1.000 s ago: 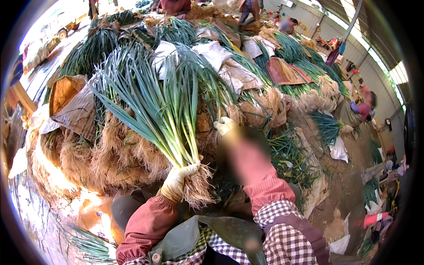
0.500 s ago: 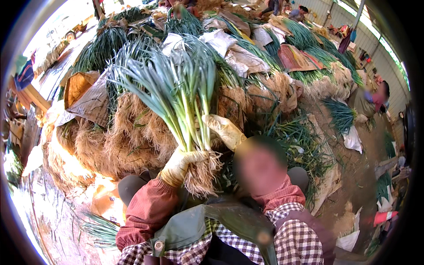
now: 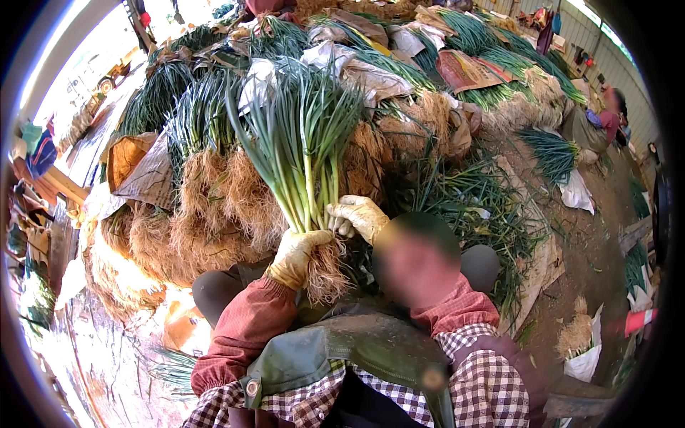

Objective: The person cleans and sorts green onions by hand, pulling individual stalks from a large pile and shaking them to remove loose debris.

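Observation:
A bunch of green onions (image 3: 307, 157) stands nearly upright in front of me, leaves fanned out at the top. My left hand (image 3: 292, 258), in a pale yellowish glove, is wrapped round the bottom of the white stalks. Below that grip hang the tangled, pale brown roots (image 3: 328, 274). On the bunch's right side, my right hand (image 3: 362, 216), gloved alike, has its fingers curled against the lower stalks. Its fingertips are partly hidden, but they appear closed on the outer stalks.
A large heap of green onions, roots (image 3: 200, 192) facing me, rises behind the bunch. Sacking (image 3: 374, 77) covers parts of it. Loose green leaves (image 3: 471, 214) litter the ground at right. Farther right are another bunch (image 3: 549, 153) and a seated person (image 3: 603, 125).
The bunch has turned more upright, its leaves swinging to the right. My right hand's fingers, stretched along the stalks before, are now curled in lower down. The left hand keeps its grip.

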The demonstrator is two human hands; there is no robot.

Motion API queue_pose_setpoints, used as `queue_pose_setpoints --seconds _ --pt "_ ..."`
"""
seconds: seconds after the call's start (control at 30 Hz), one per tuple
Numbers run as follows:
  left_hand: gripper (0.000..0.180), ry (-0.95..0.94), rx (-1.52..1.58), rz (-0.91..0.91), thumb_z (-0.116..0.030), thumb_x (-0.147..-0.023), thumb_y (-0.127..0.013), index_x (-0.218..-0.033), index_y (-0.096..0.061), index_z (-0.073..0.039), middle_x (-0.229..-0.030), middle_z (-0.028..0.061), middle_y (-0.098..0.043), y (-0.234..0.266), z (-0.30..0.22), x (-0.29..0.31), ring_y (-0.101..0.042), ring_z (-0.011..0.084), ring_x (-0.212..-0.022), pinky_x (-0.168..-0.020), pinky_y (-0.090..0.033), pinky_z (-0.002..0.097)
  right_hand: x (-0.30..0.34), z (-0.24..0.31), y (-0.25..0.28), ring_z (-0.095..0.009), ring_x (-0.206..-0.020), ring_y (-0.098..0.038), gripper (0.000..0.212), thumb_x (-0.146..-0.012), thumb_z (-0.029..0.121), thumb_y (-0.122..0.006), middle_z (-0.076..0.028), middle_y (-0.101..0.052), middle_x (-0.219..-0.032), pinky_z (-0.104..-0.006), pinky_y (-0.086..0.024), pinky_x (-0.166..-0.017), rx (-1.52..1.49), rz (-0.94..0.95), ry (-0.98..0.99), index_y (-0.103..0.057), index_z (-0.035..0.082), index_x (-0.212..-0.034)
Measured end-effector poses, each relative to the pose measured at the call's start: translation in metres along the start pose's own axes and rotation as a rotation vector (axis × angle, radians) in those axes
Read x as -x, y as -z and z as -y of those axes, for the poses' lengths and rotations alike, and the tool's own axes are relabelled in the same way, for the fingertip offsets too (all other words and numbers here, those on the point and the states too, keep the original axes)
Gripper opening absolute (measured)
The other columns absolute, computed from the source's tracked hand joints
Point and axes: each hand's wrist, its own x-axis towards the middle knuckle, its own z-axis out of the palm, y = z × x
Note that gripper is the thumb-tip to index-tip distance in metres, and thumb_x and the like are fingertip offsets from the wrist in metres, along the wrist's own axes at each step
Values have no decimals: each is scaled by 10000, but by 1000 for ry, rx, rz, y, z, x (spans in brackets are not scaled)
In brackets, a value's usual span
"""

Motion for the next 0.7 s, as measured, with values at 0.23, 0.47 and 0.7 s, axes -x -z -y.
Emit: queue_pose_setpoints --seconds 0.23,0.47,0.7 --pt "284 44 -38 -123 102 -731 -600 -1010 -577 56 -889 98 -614 15 13 -9 -608 204 -736 -654 -515 301 -7 -7 2 -104 -486 -516 202 -814 212 -659 -46 -594 -644 -232 -398 -441 25 -84 9 -566 33 -826" --pt "373 -136 -142 -124 114 -684 -627 -1046 -588 34 -927 63 -623 27 33 -18 -605 175 -767 -688 -495 279 -23 9 2 -319 -644 -619 335 -740 316 -666 -130 -628 -713 -408 -496 -619 1424 -261 620 -541 40 -884" --pt "298 -81 -82 -146 112 -708 -621 -995 -599 36 -880 59 -625 23 26 -13 -613 170 -748 -652 -503 273 -26 7 -14 -289 -587 -616 234 -742 237 -645 -150 -616 -637 -382 -504 -583 948 -298 559 -590 9 -742"
